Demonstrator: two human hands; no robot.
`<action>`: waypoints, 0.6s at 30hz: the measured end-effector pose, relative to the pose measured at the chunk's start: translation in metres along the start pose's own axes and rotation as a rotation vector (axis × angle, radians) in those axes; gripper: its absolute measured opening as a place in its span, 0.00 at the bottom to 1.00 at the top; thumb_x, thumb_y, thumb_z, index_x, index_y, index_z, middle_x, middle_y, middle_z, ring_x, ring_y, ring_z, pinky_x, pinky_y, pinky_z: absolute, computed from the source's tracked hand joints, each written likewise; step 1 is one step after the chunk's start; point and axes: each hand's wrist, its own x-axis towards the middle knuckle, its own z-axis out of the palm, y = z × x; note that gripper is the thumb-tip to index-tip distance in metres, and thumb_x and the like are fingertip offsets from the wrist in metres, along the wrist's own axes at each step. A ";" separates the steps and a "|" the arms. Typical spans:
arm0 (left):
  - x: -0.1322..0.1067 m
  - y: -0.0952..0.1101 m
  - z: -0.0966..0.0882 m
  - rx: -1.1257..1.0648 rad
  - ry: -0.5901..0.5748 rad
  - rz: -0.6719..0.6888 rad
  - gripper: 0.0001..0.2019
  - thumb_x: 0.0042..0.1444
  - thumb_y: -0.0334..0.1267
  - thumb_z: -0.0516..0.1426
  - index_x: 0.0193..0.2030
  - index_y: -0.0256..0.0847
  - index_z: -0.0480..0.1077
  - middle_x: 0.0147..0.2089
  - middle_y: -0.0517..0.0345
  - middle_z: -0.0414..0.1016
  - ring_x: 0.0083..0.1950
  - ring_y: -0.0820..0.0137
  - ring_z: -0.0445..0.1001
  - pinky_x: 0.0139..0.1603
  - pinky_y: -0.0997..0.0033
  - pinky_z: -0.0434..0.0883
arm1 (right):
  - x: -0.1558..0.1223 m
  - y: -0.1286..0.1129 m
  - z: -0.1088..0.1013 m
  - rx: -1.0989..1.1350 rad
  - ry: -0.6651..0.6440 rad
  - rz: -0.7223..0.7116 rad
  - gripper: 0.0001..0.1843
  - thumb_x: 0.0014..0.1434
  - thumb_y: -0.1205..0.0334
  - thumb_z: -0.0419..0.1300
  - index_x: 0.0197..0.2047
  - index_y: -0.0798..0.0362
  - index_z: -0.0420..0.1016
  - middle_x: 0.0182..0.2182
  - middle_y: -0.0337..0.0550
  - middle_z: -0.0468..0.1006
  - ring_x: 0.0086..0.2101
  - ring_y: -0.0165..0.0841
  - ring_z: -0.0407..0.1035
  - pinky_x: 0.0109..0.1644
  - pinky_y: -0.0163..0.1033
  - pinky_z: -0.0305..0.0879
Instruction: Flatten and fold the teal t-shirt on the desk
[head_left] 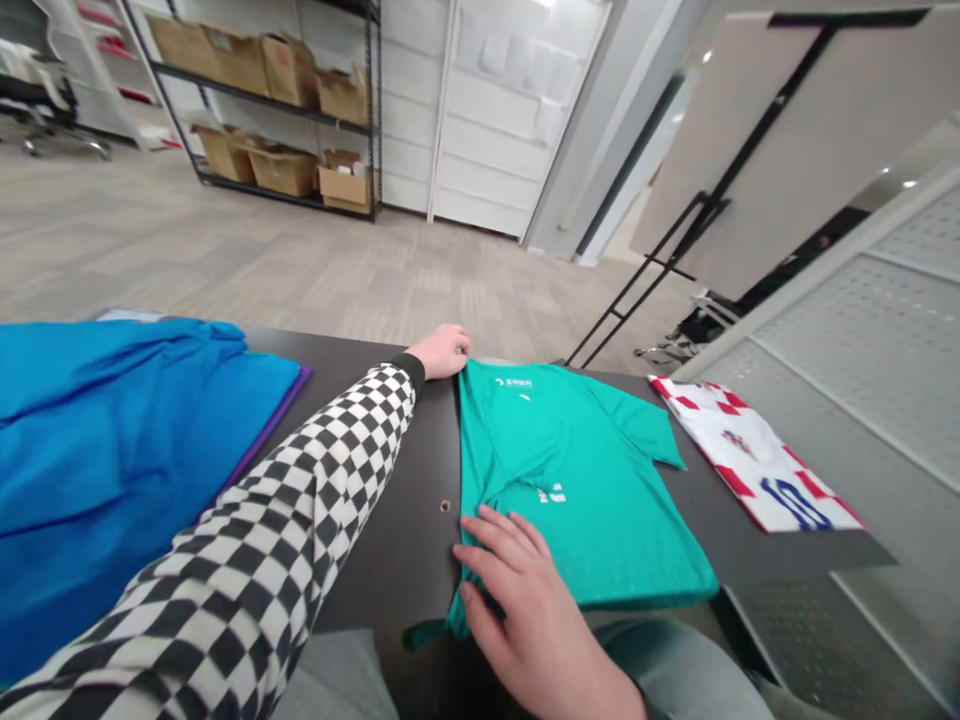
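A green T-shirt [570, 480] lies folded lengthwise on the dark table [390, 520], with white print near its far end and at its middle. My left hand [444, 351], in a black-and-white checkered sleeve, reaches to the shirt's far left corner with its fingers curled on the fabric edge. My right hand [525, 590] rests flat on the shirt's near left edge, fingers stretched out and slightly apart, holding nothing.
A large blue cloth [112, 450] over a purple layer [270, 425] covers the table's left side. A red-and-white checkered jersey [757, 460] lies at the right. Shelves with cardboard boxes [277, 110] and a board on a black stand [720, 190] are beyond.
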 end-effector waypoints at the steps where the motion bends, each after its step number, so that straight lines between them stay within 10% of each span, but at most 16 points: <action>1: 0.006 -0.003 0.001 0.002 -0.016 -0.011 0.14 0.55 0.30 0.56 0.37 0.43 0.85 0.56 0.49 0.83 0.62 0.55 0.76 0.71 0.55 0.73 | -0.001 0.002 0.000 -0.010 -0.007 -0.012 0.25 0.73 0.68 0.62 0.69 0.42 0.78 0.72 0.46 0.77 0.73 0.47 0.68 0.78 0.66 0.64; 18: 0.000 0.004 0.003 -0.023 -0.078 -0.007 0.09 0.59 0.42 0.61 0.36 0.47 0.84 0.57 0.51 0.83 0.63 0.53 0.75 0.70 0.56 0.72 | -0.005 0.001 -0.001 0.016 -0.085 -0.040 0.33 0.72 0.62 0.65 0.78 0.41 0.72 0.75 0.47 0.73 0.77 0.45 0.63 0.83 0.61 0.58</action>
